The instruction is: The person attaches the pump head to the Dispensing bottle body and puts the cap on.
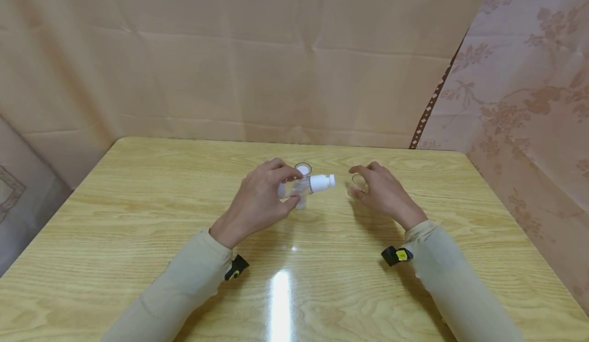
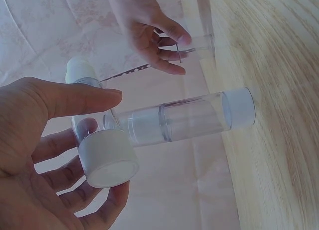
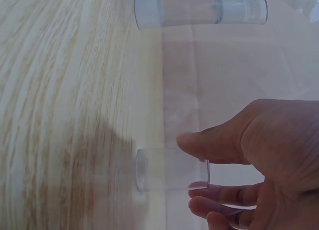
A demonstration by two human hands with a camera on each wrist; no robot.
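Observation:
My left hand grips a clear cylindrical pump bottle with a white base and a white pump top. The bottle lies tilted nearly sideways, pump top toward the right hand. A second clear bottle of the same kind stands upright on the table just behind, its clear cap on; in the head view the left hand and its bottle partly cover it. My right hand has thumb and fingers curled round a loose clear cap, which appears to stand on the table with its open rim up.
The wood-grain table reflects a bright streak of light near the front. A beige curtain hangs behind its far edge, and a flowered pink cloth hangs on the right.

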